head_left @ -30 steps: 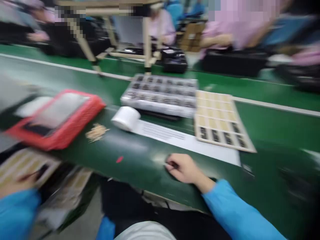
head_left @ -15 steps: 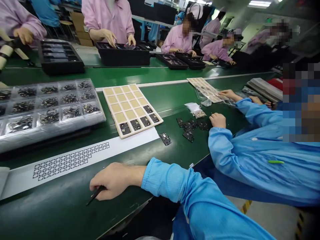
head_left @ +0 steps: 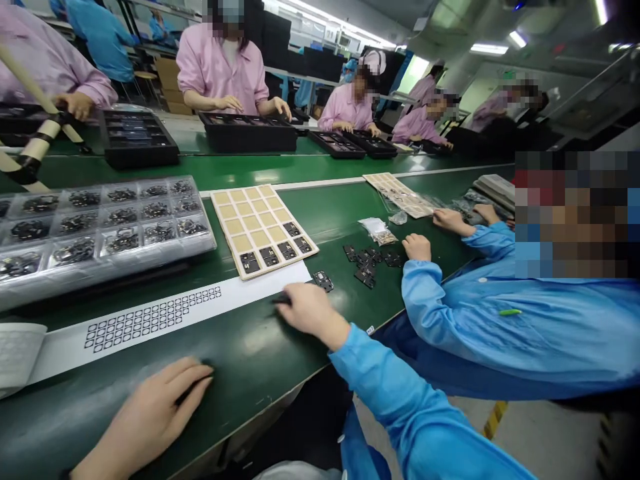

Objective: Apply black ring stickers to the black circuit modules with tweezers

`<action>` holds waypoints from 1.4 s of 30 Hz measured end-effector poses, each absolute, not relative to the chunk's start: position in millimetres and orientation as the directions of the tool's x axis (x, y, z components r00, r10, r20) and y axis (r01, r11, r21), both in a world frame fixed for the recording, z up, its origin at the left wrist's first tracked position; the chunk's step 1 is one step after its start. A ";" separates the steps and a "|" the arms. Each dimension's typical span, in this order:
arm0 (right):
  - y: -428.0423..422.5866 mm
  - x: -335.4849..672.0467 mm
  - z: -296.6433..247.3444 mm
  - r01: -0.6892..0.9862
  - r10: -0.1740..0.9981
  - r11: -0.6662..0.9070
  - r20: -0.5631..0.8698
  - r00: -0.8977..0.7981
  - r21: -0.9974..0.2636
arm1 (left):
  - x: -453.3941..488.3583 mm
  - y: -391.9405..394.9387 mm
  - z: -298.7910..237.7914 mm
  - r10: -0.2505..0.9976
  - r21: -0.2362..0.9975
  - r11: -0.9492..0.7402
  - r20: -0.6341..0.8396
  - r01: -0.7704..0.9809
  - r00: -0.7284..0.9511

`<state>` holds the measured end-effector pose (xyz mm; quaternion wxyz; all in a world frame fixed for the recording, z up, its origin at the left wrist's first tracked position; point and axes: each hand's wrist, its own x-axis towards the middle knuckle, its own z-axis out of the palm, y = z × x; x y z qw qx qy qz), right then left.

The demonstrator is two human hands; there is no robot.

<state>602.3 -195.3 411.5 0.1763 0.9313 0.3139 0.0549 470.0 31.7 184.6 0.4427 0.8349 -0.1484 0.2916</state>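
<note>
My right hand [head_left: 310, 310] is closed around black tweezers [head_left: 283, 298], only a short dark piece of which shows. Just beyond its knuckles lies a single small black part [head_left: 324, 281] on the green bench. My left hand [head_left: 155, 413] is over the bench near the front edge, thumb and fingers pinched together; something dark shows between them, too hidden to name. A white paper strip [head_left: 260, 288] with rows of black ring-shaped stickers [head_left: 150, 319] runs between the hands and a cream grid tray [head_left: 230, 227]. Several black parts [head_left: 269, 256] fill cells along the tray's near and right sides.
At left stands a clear compartment box [head_left: 120, 220] of small dark parts. Loose black parts [head_left: 367, 261] and a plastic bag [head_left: 377, 230] lie near a co-worker's hand [head_left: 417, 247] at right. Across the bench, people in pink work at black trays [head_left: 250, 137].
My right hand has moved right and away from me with the tweezers, toward the single black part. My left hand has come into view at lower left. The view has shifted slightly.
</note>
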 end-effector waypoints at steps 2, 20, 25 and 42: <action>-224.5 611.2 432.3 0.379 0.463 -0.816 0.102 0.880 0.436 | 495.2 16.9 196.9 -0.064 0.663 -0.512 0.605 -0.546 0.794; -300.2 640.1 443.3 0.236 0.377 -0.835 0.204 0.903 0.497 | 527.8 -15.6 226.9 -0.119 0.680 -0.380 0.637 -0.627 0.762; -304.6 640.9 461.7 0.318 0.406 -0.896 0.282 0.869 0.310 | 532.5 -24.4 227.4 -0.071 0.711 -0.296 0.649 -0.637 0.757; -169.6 583.7 380.6 0.754 0.833 -0.498 0.004 0.553 -0.428 | 490.5 12.5 236.9 0.036 0.905 0.286 0.320 -0.316 0.947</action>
